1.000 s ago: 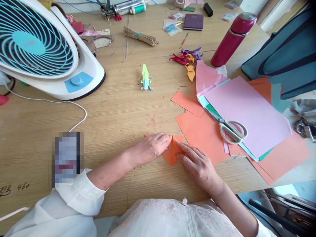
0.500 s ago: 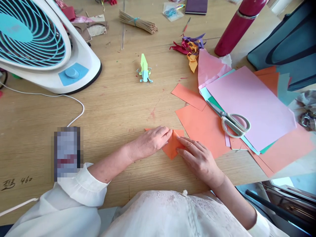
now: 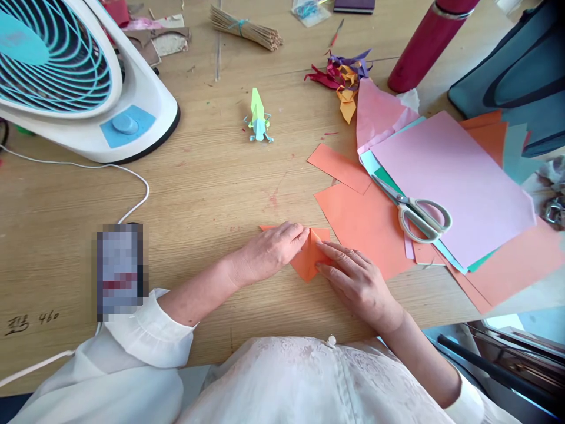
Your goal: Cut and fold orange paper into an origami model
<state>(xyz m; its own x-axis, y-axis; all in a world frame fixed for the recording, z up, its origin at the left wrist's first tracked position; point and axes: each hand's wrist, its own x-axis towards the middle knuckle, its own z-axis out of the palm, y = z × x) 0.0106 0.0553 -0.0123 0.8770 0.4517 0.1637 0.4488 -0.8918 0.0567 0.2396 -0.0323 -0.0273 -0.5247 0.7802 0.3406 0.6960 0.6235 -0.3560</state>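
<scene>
A small folded piece of orange paper (image 3: 308, 263) lies on the table in front of me, its lower corner pointing toward my body. My left hand (image 3: 282, 244) covers its left part, fingers bunched together and pressing near the middle crease. From the right, my right hand (image 3: 353, 280) grips the paper's right edge, with thumb and fingers pressed on a fold there. Part of the paper is hidden under both hands. Beyond it stands a folded green and blue paper figure (image 3: 258, 118).
Scissors (image 3: 421, 218) lie on a stack of coloured sheets (image 3: 454, 171) at right, beside orange sheets (image 3: 357, 224). A red bottle (image 3: 424, 50) and folded paper figures (image 3: 346, 79) are behind. At left are a fan (image 3: 136, 112), a blurred phone (image 3: 120, 271) and its cable. A stick bundle (image 3: 247, 28) lies farther back.
The view has shifted slightly, so the things on the table sit a little higher in the picture. Both hands keep nearly the same hold on the orange paper.
</scene>
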